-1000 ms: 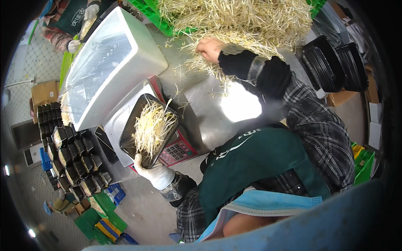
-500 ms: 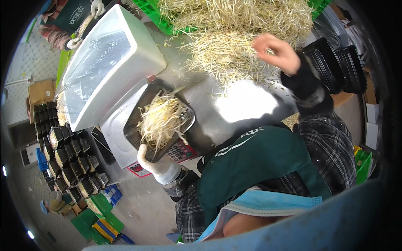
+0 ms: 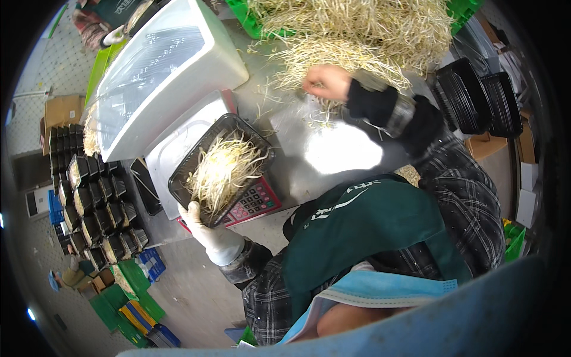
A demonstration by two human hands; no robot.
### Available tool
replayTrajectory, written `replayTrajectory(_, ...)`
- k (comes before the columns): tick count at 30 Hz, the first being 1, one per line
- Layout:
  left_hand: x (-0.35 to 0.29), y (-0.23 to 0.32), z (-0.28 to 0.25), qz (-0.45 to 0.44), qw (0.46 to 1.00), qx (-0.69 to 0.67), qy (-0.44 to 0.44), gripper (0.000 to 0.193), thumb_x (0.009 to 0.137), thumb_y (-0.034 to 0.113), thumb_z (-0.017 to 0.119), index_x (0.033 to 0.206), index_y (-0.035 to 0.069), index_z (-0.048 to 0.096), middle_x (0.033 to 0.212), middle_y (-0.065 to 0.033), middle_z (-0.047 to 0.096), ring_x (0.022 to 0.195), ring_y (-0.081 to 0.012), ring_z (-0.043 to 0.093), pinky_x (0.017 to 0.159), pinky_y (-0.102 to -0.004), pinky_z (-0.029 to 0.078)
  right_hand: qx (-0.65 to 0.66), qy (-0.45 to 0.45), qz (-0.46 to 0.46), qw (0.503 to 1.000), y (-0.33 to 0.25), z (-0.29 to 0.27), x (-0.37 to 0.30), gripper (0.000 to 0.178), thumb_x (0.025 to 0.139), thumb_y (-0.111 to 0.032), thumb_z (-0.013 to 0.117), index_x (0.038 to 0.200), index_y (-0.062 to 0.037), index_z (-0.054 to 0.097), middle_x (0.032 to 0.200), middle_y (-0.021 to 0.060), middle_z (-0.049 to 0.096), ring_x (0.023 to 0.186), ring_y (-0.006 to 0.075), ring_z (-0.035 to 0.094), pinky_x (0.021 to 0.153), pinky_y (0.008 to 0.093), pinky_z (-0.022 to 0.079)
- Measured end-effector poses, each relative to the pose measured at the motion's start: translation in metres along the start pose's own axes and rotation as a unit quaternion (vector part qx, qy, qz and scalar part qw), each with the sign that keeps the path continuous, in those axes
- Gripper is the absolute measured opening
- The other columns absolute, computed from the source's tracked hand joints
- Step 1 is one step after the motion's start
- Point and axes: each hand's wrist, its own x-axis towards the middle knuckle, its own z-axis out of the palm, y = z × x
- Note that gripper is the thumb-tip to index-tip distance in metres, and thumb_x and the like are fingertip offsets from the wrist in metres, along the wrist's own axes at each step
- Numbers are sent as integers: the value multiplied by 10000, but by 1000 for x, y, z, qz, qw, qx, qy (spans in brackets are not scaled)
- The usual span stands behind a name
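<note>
A black plastic tray [image 3: 184, 171] holds a loose heap of pale bean sprouts [image 3: 229, 166]. It lies above a scale with a red-edged keypad [image 3: 253, 202]; whether it rests fully on the scale I cannot tell. My left hand [image 3: 208, 232], in a white glove, grips the tray's near left corner, thumb along the rim. My bare right hand [image 3: 328, 82] is at the near edge of the big sprout pile [image 3: 357, 50], fingers curled together and slightly blurred. Anything inside those fingers is hidden.
A white foam box [image 3: 229, 68] with clear film stands left of the scale. Behind the pile is a green crate [image 3: 238, 15]. Stacked black trays [image 3: 464, 95] stand at right, filled packs [image 3: 101, 208] at left. A co-worker's gloved hand [image 3: 113, 37] shows at far left.
My right hand has moved left and slightly nearer along the sprout pile. The tray in my left hand has shifted slightly, and its sprouts lie lower inside it. The whole view has shifted a little.
</note>
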Motion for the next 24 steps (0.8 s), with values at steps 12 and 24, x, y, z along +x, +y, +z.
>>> replayTrajectory(12,-1,10,-24,-48,999,-23,1,519,766,249,484,1210,-11,421,1148,-160,523,1032,-270,521,873,-380,419,-17,47,92,995,29,43,115,162,720,-220,608,833,-107,634,818,68,603,793,207,571,706,330,460)
replayTrajectory(24,-13,17,-16,-93,993,-72,-30,526,751,262,515,1197,0,418,1116,-142,522,1000,-253,522,862,-377,419,-55,-243,114,962,-9,-60,-15,230,729,-236,639,872,-58,624,773,60,631,707,172,594,652,280,471)
